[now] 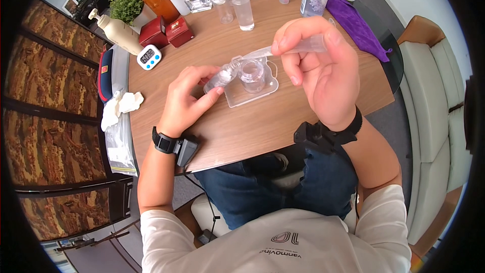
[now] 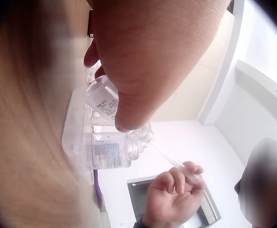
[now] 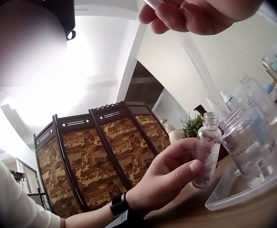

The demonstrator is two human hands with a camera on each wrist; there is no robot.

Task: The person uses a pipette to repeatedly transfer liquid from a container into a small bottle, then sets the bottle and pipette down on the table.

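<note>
A small clear bottle (image 1: 221, 80) is gripped by my left hand (image 1: 184, 98), tilted with its neck beside the rim of a clear wide-mouth jar (image 1: 253, 77). The jar stands upright on a clear shallow tray (image 1: 242, 102). Between thumb and fingers, my right hand (image 1: 333, 71) pinches a translucent plastic dropper (image 1: 305, 46), raised to the right of the jar. Its thin end points left, at the small bottle's mouth. Printed text shows on the bottle (image 2: 103, 99) and the jar (image 2: 109, 151) in the left wrist view. Whether the dropper holds liquid, I cannot tell.
Several bottles, one of them a clear bottle (image 1: 244, 14), stand behind the tray. Left of them are dark red boxes (image 1: 179, 32), a white timer (image 1: 149, 57) and a pump bottle (image 1: 118, 33). A purple cloth (image 1: 356, 28) lies at the right, crumpled tissue (image 1: 121, 107) at the left edge.
</note>
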